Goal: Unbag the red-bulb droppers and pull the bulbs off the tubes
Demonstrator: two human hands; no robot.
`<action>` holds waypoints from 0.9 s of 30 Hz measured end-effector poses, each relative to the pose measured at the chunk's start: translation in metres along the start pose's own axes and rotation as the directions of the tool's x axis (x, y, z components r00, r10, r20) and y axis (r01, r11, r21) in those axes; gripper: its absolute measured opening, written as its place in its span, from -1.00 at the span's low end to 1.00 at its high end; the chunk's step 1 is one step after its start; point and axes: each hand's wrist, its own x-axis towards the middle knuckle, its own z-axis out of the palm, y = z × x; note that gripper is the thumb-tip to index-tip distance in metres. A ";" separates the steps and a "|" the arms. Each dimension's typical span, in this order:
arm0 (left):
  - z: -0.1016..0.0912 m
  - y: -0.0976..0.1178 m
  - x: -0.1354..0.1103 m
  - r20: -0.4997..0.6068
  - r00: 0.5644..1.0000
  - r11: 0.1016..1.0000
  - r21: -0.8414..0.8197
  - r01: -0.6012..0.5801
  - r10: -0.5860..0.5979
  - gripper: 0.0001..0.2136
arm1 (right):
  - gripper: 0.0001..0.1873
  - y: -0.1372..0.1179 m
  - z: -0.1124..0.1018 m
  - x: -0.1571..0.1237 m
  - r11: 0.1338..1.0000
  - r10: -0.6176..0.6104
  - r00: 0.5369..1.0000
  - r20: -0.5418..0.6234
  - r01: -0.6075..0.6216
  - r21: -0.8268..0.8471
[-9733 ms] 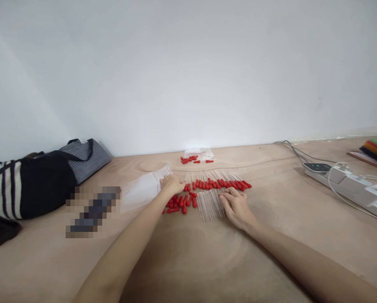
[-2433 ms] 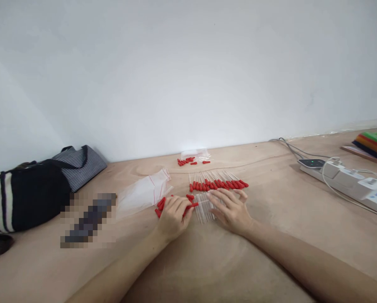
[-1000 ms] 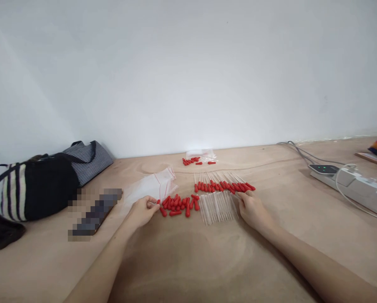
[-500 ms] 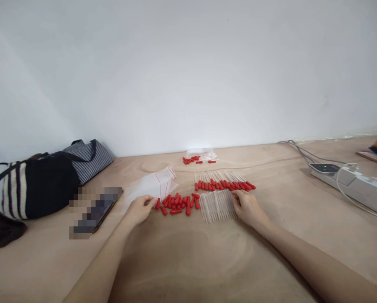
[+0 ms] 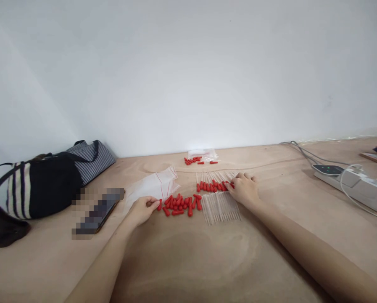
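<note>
My left hand (image 5: pixel 143 210) lies at the left end of a loose pile of red rubber bulbs (image 5: pixel 177 203). Its thumb and forefinger are pinched against one red rubber bulb (image 5: pixel 159 205). Right of the pile is a row of clear thin tubes (image 5: pixel 221 208), lying side by side. Behind them, a row of red-bulbed droppers (image 5: pixel 209 186) points its clear stems toward the wall. My right hand (image 5: pixel 245 188) rests over that row's right end, fingers curled round the droppers there and hiding several of them.
A clear zip bag (image 5: pixel 153 183) with red lines lies behind my left hand. Farther back are another bag (image 5: pixel 202 153) and several red bulbs (image 5: pixel 192 160). A phone (image 5: pixel 104 210) and bags (image 5: pixel 52 189) lie left; a power strip (image 5: pixel 358 187) with cables sits right.
My right hand has moved away from the right side of the clear tubes, up onto the right end of the dropper row. The left hand stays at the same bulb.
</note>
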 end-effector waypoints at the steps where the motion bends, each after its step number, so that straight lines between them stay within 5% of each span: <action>1: 0.000 0.000 0.000 0.005 1.000 1.000 -0.002 0.002 -0.002 -0.68 | -0.60 -0.001 0.001 0.000 1.000 0.001 1.000 0.008 -0.001 -0.003; 14: 0.004 0.006 -0.003 0.041 0.995 0.995 -0.038 0.088 -0.086 -0.71 | -0.74 -0.003 -0.006 -0.016 0.986 0.050 0.981 -0.187 -0.019 0.166; 20: -0.003 0.008 -0.003 0.052 0.994 0.992 -0.082 0.097 -0.093 -0.68 | -0.77 0.000 -0.017 -0.046 0.906 -0.051 0.977 -0.206 0.132 0.402; 25: -0.010 0.009 -0.002 0.066 0.990 0.988 -0.084 0.130 -0.124 -0.76 | -0.79 0.000 -0.017 -0.058 0.841 -0.023 0.984 -0.175 0.114 0.529; 27: -0.012 0.012 -0.004 -0.027 0.996 0.996 0.006 0.087 -0.087 -0.77 | -0.77 -0.002 -0.016 -0.059 0.818 -0.013 0.990 -0.144 0.093 0.568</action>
